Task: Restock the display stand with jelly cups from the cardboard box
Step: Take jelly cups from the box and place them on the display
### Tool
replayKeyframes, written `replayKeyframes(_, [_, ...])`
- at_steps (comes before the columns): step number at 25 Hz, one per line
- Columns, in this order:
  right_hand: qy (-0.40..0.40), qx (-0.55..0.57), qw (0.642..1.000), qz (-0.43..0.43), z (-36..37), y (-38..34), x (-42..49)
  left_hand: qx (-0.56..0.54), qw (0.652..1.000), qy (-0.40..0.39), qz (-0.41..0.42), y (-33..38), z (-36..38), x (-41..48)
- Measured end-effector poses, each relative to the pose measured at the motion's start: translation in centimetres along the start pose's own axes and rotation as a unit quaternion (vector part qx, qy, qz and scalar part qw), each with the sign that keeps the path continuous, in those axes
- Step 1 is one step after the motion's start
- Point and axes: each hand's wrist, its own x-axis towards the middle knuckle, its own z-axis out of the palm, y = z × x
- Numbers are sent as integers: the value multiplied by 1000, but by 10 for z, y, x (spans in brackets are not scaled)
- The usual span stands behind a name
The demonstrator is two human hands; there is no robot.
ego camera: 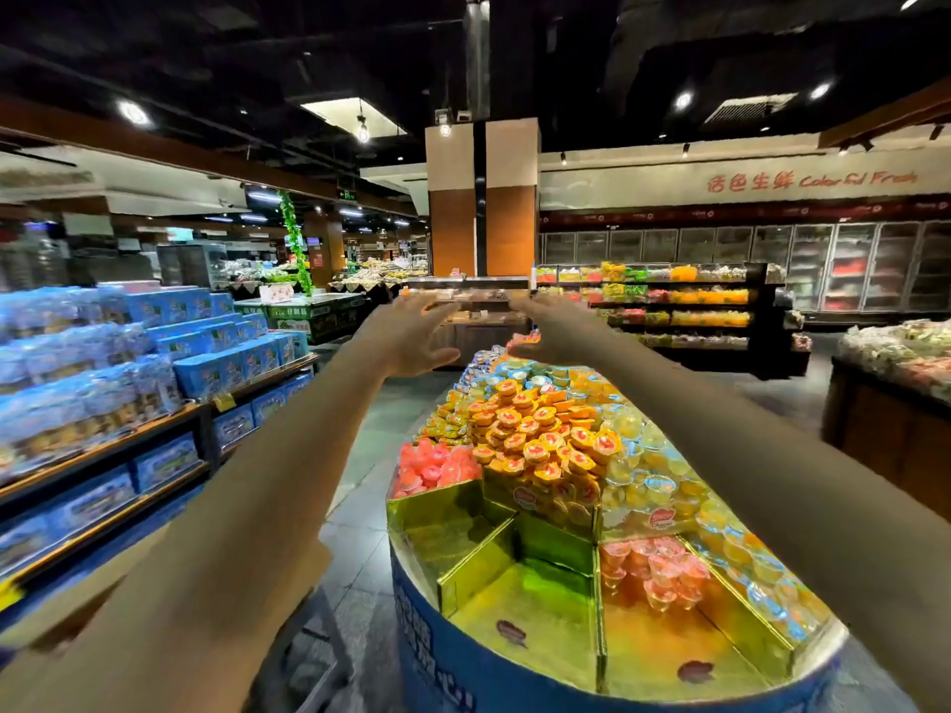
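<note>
The bare left hand (411,334) and right hand (550,331) hover mid-frame, fingers spread, palms facing, holding nothing. Glossy foil-lidded plastic jelly cups (535,434) heap the far wedges of the round blue-walled display stand (447,656) at lower right. Its mirror-gold near compartments (525,604) show bare foil, likely the gaps to fill, and the matte brown cardboard box (67,614) sits lower left, beneath the left forearm.

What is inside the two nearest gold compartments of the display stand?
The left compartment shows only bare gold floor and a sticker. The right compartment holds pink jelly cups heaped at its back; whatever lies under them is covered.
</note>
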Motion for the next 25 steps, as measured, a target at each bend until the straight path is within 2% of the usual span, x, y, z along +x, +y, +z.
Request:
replayKeyframes(4, [-30,-58,995,-69,35,-59,33,74,996,-15,-55,-45,22,-24])
replayKeyframes(14, [-113,-10,975,-192,192,-268,141,106,967,-143,-182,-254,127,-150])
replayKeyframes(19, [-186,23,961,-204,290,-373,205,69,950,-204,-224,-369,198,-188])
replayKeyframes(25, [-258,57,945,-193,401,-447,254,-10,928,-272,-254,-453,306,-215])
